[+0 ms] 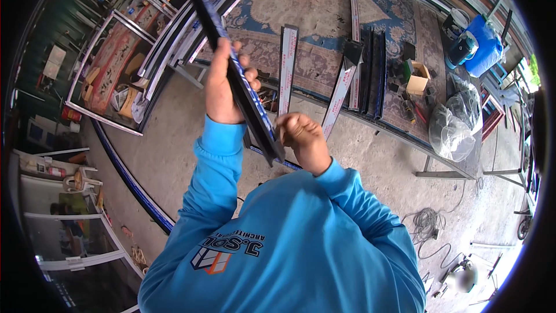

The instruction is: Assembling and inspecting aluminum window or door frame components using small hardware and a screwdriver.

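A long black aluminium profile (250, 110), with blue-and-white protective film along one edge, slants from the top of the view down toward my chest. My left hand (223, 93) is wrapped round it near mid-length, thumb on the near side and fingertips showing past the far side. At its lower end my right hand (306, 142) is closed, with curled fingers pinching at the film-covered edge. Whether those fingertips grip the film alone or the metal too is hard to see. Beyond my hands, profiles with white printed film, one a strip (288, 61), lie on the carpet-covered worktable (307, 0).
Dark profiles (373, 75) lie side by side on the table, near a small cardboard box (417, 78), clear plastic bags (457, 122) and a blue container (483, 46). Framed panels (110, 69) stand left. A curved film-wrapped length (124, 174) and coiled cable (428, 223) lie on the floor.
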Demonstrator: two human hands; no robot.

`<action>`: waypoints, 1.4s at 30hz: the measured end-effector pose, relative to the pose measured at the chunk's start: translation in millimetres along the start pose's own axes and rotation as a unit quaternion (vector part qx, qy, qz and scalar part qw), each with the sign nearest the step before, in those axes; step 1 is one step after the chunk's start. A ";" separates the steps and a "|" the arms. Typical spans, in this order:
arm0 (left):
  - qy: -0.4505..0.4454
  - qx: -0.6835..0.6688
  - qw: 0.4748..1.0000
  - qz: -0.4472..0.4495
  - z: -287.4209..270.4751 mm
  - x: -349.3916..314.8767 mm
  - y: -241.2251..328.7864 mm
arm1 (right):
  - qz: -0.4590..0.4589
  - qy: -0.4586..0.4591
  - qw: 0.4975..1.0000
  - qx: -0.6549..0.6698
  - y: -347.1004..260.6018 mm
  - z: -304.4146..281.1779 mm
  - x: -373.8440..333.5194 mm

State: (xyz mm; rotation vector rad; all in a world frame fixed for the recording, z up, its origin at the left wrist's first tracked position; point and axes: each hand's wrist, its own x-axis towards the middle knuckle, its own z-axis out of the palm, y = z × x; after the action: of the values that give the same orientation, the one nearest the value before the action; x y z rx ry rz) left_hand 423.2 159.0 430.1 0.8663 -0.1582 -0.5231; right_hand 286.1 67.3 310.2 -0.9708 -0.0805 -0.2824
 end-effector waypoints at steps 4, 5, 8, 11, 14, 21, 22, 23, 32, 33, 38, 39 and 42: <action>0.090 -0.054 0.982 0.155 -1.6 9.8 7.7 | 0.124 0.084 0.969 0.195 -10.5 0.5 -0.1; 0.114 -0.070 0.974 0.181 -4.7 13.3 9.3 | 0.098 0.072 0.981 0.149 -10.0 1.5 -1.7; 0.112 -0.081 0.963 0.231 -19.1 17.4 10.0 | 0.015 0.085 0.992 0.096 -18.3 17.6 -0.3; 0.149 -0.098 0.960 0.217 -23.3 16.0 10.2 | -0.155 0.125 0.978 0.065 -28.8 25.7 14.0; 0.150 -0.098 0.962 0.208 -25.4 13.5 7.4 | -0.136 0.135 0.980 0.063 -36.9 25.3 29.9; 0.165 -0.075 0.953 0.242 -35.9 15.4 -5.2 | -0.105 0.176 0.972 0.117 -32.7 23.4 44.8; 0.167 -0.068 0.950 0.254 -34.7 13.5 -8.1 | -0.104 0.185 0.968 0.131 -32.9 23.5 44.8; 0.165 -0.066 0.951 0.254 -33.0 11.2 -10.9 | -0.106 0.186 0.968 0.132 -31.8 22.9 45.2; 0.145 -0.054 0.959 0.237 -13.4 -9.1 -37.4 | -0.147 0.231 0.955 0.111 -35.0 4.0 45.0; 0.148 -0.056 0.961 0.227 -12.4 -11.3 -40.2 | -0.149 0.231 0.954 0.121 -36.3 1.9 45.2; 0.115 -0.061 0.973 0.192 -11.9 -18.3 -52.6 | -0.164 0.229 0.948 0.150 -43.2 -7.2 44.7; 0.110 -0.056 0.974 0.190 -10.9 -19.7 -54.8 | -0.175 0.224 0.946 0.158 -42.8 -10.3 45.2; 0.097 -0.048 0.977 0.185 -5.7 -22.2 -59.0 | -0.191 0.217 0.942 0.171 -41.3 -16.3 43.4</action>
State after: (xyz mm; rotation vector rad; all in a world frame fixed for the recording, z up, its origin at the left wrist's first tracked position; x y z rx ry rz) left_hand 383.9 142.7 383.2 0.7655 -0.1099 -0.0956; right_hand 315.6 23.2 342.5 -0.5242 0.0863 -0.8080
